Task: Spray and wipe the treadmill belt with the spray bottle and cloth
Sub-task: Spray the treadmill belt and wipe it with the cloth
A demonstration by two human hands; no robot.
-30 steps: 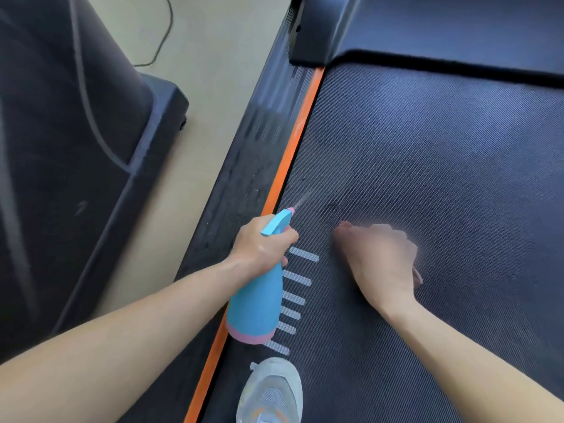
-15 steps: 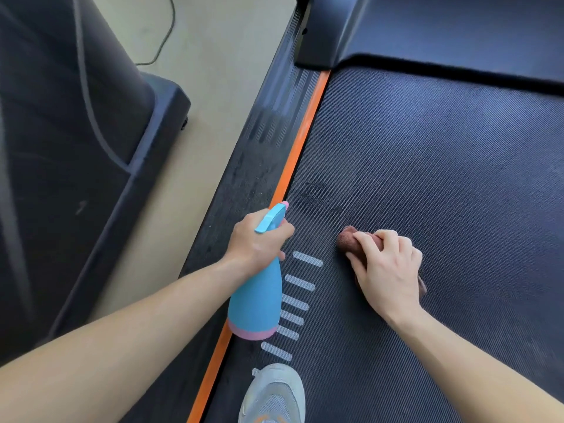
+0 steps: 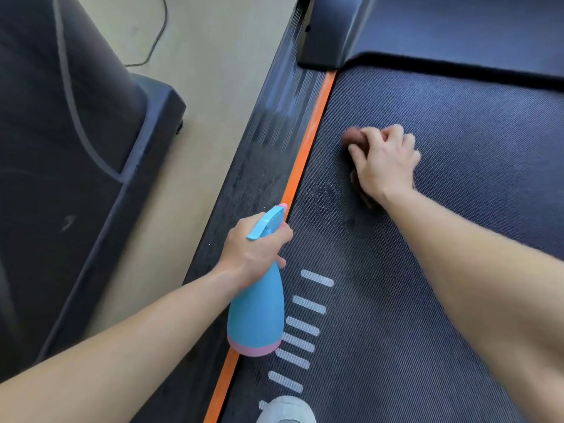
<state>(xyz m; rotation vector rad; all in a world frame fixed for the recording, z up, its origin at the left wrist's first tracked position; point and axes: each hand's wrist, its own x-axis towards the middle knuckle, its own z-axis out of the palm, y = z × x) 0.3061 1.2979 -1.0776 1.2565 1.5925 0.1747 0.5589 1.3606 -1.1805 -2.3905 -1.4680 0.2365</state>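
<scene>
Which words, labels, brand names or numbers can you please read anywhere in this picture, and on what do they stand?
None: no readable text shows anywhere.
Bottle: plain blue and pink, no label visible.
Belt: only a row of white dashes, no letters or numbers.
Orange strip: blank.
Shoe: no brand mark visible.

Treadmill belt (image 3: 457, 270): cloth (image 3: 351, 138), seemingly shoe (image 3: 287, 410).

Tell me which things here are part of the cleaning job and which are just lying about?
In use: spray bottle in left hand; cloth under right hand; treadmill belt.
Lying about: cable on floor; neighbouring machine; shoe.
</scene>
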